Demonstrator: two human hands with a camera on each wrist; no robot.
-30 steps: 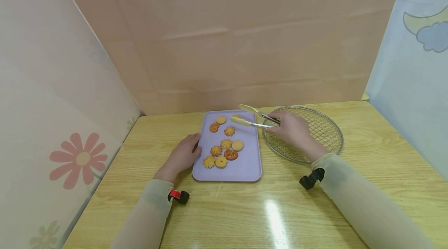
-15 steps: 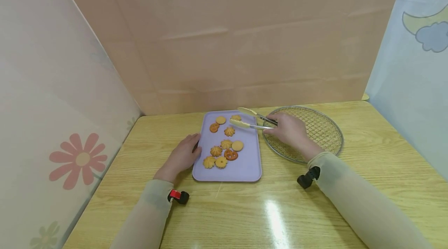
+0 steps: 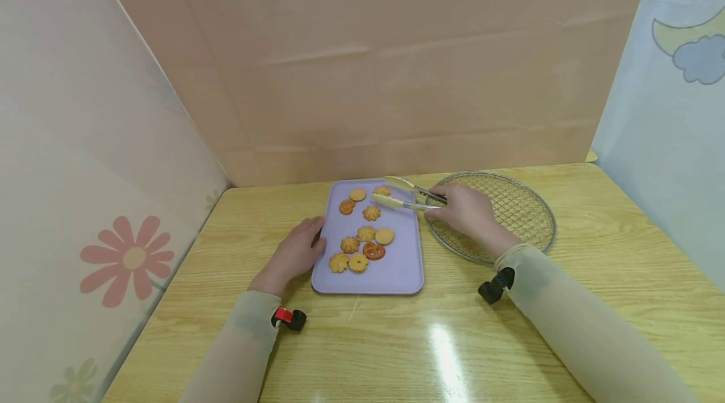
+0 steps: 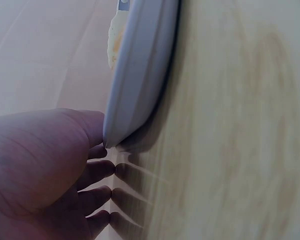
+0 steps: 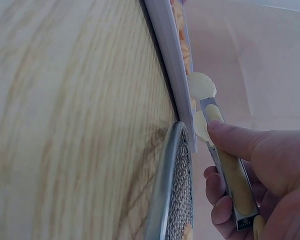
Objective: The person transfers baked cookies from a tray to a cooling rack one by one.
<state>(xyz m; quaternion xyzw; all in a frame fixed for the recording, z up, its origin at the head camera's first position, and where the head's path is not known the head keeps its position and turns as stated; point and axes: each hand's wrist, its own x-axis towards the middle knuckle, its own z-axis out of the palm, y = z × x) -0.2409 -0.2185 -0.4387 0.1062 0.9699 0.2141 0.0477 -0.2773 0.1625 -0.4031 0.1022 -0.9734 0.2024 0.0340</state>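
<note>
My right hand [image 3: 466,208] grips metal tongs [image 5: 235,185] with cream tips, over the left part of the round wire rack. The tongs' jaws stand apart above the tray's far right corner. Seen from the head, a flower-shaped cookie [image 3: 382,190] lies between the tips; no contact is plain. Against the left edge of the lilac tray [image 3: 396,274] rests my left hand [image 3: 297,247]. In the left wrist view, its thumb touches the tray rim [image 4: 135,75] and the other fingertips touch the table. On the tray lie several cookies, including a round cookie [image 3: 384,236] and a pretzel [image 3: 374,250].
The round wire rack [image 3: 523,214] with a metal rim lies just right of the tray. Both stand on a wooden table [image 3: 362,346]. A tan backdrop [image 3: 396,75] rises behind the table, with patterned panels on the left and right.
My right hand has shifted slightly left and nearer with the tongs, whose tips have come lower over the tray's far right corner. The left hand and the tray look unmoved.
</note>
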